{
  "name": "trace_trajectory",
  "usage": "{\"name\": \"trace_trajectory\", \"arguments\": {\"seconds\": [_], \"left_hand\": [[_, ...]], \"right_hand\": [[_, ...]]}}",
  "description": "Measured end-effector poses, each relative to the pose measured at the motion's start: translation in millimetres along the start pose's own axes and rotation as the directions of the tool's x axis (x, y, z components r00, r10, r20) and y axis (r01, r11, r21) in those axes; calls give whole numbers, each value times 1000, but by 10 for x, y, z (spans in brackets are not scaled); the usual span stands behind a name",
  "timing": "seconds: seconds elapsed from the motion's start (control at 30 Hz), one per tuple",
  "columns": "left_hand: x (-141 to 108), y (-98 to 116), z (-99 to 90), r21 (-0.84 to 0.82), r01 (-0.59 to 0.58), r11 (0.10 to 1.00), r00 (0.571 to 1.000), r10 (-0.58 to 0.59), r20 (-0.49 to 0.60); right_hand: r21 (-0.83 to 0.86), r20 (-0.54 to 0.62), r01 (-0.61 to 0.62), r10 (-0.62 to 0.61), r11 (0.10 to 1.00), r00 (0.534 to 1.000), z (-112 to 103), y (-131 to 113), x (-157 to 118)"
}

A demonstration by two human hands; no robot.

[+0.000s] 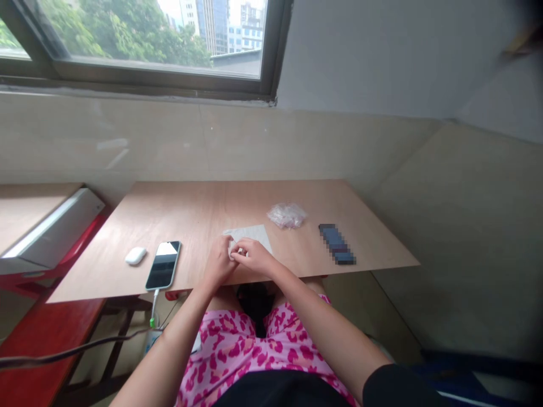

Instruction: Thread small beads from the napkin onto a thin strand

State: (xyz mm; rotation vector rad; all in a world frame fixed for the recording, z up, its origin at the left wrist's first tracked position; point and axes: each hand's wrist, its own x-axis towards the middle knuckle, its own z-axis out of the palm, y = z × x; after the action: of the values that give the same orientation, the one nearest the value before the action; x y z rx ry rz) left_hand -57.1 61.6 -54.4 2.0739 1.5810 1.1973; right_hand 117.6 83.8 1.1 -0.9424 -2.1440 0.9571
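Observation:
Over the near edge of a thin white sheet (259, 233), both hands come together with their fingertips almost meeting. My left hand (220, 261) is closed, thumb and fingers curled inward. My right hand (254, 257) has its thumb and forefinger bent in a pinch beside it. A small whitish bit shows between the fingertips, too small and too covered to name. The hands hide the lower part of the sheet, which lies flat on the wooden table (203, 209). A crumpled heap of clear plastic (287, 215) rests beyond my right hand.
To the left lie a phone (163, 265) with a white cable (155, 305) hanging over the edge and a white earbud case (136, 255). A dark, pixelated phone-shaped thing (337, 244) lies to the right. A red bench (55, 345) stands at lower left; a wall closes the far side.

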Motion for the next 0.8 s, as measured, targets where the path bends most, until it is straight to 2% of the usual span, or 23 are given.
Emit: {"name": "trace_trajectory", "arguments": {"seconds": [0.07,0.13,0.23,0.33,0.43,0.53,0.67,0.8], "left_hand": [[-5,148,-18,-65,-43,997,998,47,50],[-11,320,-62,-152,-21,988,993,38,111],[-18,610,-125,-301,109,947,970,-35,240],[-20,883,-138,-411,229,883,948,-107,299],[-46,1065,-115,-483,305,821,935,-160,318],[-124,1136,-91,-524,362,771,920,-204,336],[-262,1105,-68,-556,421,717,901,-261,346],[-302,1011,-59,-531,423,734,897,-256,361]], "right_hand": [[-17,-25,-31,30,999,999,-207,-14,-111],[-20,-57,-54,53,998,997,-422,-14,-249],[27,-93,-68,70,997,993,-678,-11,-485],[140,-92,-88,101,986,991,-786,-26,-711],[303,-85,-178,213,936,973,-752,-28,-877],[478,-127,-224,320,849,939,-637,16,-964],[596,-132,-186,325,781,937,-484,87,-978],[633,-103,-201,339,748,935,-408,89,-952]]}}
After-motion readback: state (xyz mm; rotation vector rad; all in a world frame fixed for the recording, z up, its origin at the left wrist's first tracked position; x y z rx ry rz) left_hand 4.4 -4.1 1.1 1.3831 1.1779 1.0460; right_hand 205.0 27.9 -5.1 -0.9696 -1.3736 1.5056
